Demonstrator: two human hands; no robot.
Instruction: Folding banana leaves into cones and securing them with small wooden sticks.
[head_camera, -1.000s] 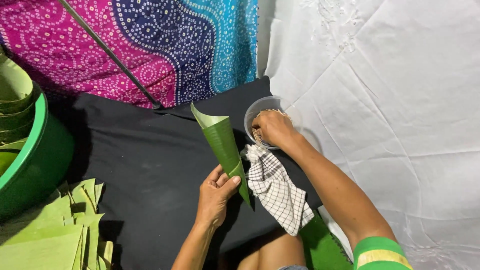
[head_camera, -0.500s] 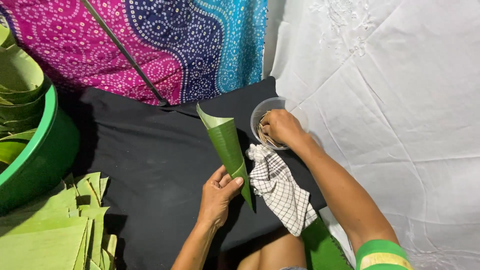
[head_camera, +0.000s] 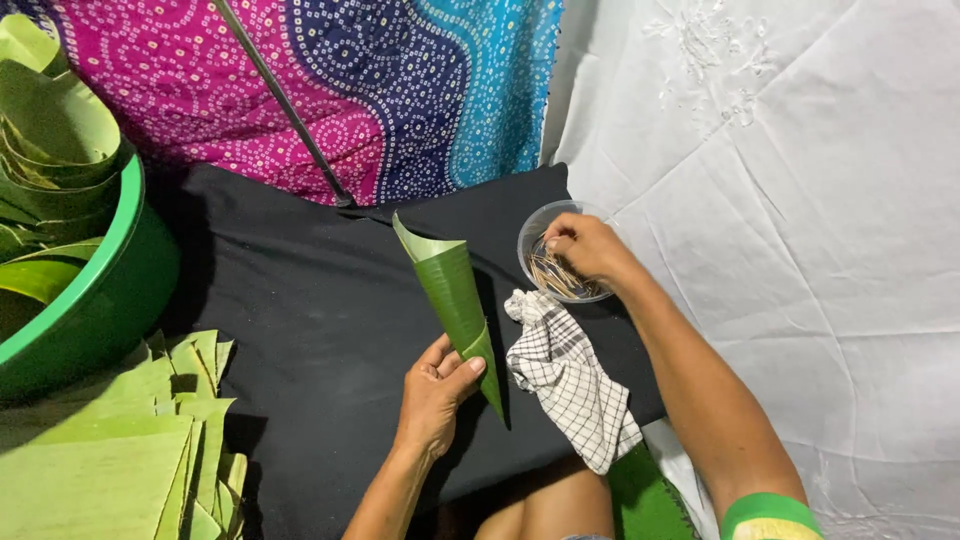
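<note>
The left hand (head_camera: 437, 392) grips a rolled green leaf cone (head_camera: 455, 300) near its tip, thumb and fingers closed around it, the cone's mouth pointing to 11 o'clock over the black cloth (head_camera: 300, 300); the right hand (head_camera: 585, 246) dips into a clear bowl of thin sticks (head_camera: 556, 270) at 2 o'clock, fingertips pinched together, though any stick between them is hidden; a checked rag (head_camera: 570, 380) lies just beside the cone; a green basin (head_camera: 100, 300) of leaves sits at 9 o'clock.
</note>
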